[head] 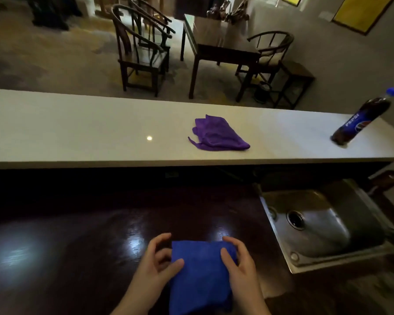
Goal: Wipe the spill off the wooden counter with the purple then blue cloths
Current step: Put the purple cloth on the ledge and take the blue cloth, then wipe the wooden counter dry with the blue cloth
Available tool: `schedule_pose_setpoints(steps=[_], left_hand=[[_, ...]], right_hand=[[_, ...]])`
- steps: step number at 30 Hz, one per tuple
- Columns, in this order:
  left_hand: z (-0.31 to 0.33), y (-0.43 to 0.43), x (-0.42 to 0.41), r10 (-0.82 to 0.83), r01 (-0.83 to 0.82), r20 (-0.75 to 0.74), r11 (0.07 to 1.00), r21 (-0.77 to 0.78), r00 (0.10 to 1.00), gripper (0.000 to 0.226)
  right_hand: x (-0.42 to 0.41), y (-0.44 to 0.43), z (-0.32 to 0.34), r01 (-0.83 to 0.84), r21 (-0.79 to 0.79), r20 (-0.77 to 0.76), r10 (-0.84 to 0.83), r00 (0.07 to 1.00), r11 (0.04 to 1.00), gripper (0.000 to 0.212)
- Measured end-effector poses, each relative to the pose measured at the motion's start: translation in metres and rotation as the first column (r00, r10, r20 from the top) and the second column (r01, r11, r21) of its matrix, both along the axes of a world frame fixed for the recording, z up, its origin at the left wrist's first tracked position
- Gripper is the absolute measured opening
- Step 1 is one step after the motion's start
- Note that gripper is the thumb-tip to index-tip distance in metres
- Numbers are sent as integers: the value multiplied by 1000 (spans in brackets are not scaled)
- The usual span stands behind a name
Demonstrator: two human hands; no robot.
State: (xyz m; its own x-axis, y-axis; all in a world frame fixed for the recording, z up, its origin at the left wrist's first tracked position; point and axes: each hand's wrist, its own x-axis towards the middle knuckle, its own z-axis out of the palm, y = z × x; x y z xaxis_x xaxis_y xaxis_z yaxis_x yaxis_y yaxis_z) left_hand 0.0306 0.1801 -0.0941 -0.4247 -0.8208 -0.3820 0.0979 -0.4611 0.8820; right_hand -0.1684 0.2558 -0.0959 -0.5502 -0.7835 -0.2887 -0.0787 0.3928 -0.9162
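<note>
- The dark wooden tabletop (pixel 82 253) fills the left and centre of the view; it shines with glare patches, and I cannot pick out any spill on it.
- The left hand (pixel 156 267) pinches the left edge of the blue cloth (pixel 200 276), thumb on top and fingers curled at the side.
- The blue cloth lies between both hands, on or just above the wood near its front edge; whether it is pressed flat cannot be told.
- The purple cloth (pixel 218 134) sits crumpled on the pale upper ledge (pixel 77 128), well apart from the hands and touched by neither, so the blue-cloth stage looks to be in hand.
- The right hand (pixel 239 267) grips the cloth's right edge, thumb over the fabric.
- The next move probably calls for settling the cloth flat and sweeping it across the wood under firm, even pressure.
- Further right, a steel sink (pixel 328 223) is set into the tabletop, and a cola bottle (pixel 362 119) stands on the ledge.
</note>
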Motion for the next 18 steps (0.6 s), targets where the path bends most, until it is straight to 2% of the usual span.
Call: schedule_pose_setpoints(steps=[1,3,6,9,13,16,18], left_hand=[[-3,2,-4,-23,27,-46,997,78,999,61],[-8,8,-20,-77,102,-134,977,189,988,54],[-7,15,-43,-141,166,-150,971,171,979,33],[-6,18,-66,-114,120,-75,990,80,991,24],[-3,17,-89,-86,90,83,995,-50,993,32],[1,16,-101,-81,98,170,991,-89,982,40],[3,15,-105,-71,94,211,990,-102,975,41]], right_hand=[[-4,5,-1,-2,14,-24,2,1000,1000,24],[-18,15,-4,-17,59,-79,21,997,998,23],[-29,25,-8,-53,66,-236,67,969,996,27],[-31,39,-4,-134,1,-390,124,912,991,23],[-32,53,-1,-353,155,-465,384,798,923,62],[-42,51,0,-366,113,-451,376,809,924,48],[-50,49,4,-373,144,-447,397,802,916,41]])
